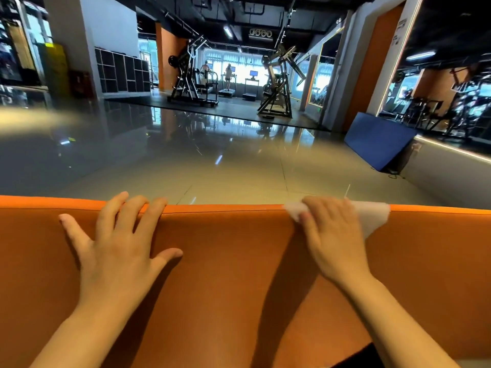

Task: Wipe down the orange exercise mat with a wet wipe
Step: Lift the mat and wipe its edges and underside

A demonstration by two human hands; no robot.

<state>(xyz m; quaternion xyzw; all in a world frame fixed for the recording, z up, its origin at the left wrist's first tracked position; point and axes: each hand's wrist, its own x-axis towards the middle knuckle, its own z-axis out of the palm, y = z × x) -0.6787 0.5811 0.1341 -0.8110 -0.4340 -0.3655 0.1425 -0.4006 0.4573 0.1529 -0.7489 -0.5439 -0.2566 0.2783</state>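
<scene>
Mat: the orange exercise mat fills the near part of the view, directly under both forearms; its far edge runs left to right across the frame, so its long axis appears to lie crosswise to the person.
Left hand: the left hand lies flat on the mat, fingers straight and spread, fingertips reaching over the mat's far edge; it holds nothing and seems to be bracing the mat.
Right hand: the right hand rests at the mat's far edge, to the right of the left hand, with its fingers bent down over the wet wipe and pressing it against the mat.
Wipe: white and crumpled, it sits on the mat's far edge, sticking out on both sides of the right hand, more on the right.
Key relation: the wipe is already at the mat's far edge, so unwiped mat lies nearer the person and out to either side along the edge; the right hand is the one on the wipe, and a stroke along the mat's long axis or back toward the body looks like the likely next move.
Progress: cannot be told; the surface shows no clear wet trace.
Beyond the mat: glossy grey floor, then a blue mat leaning against the wall off to the mat's far right.
Farthest: weight machines and treadmills by the windows, well apart from the mat.
</scene>
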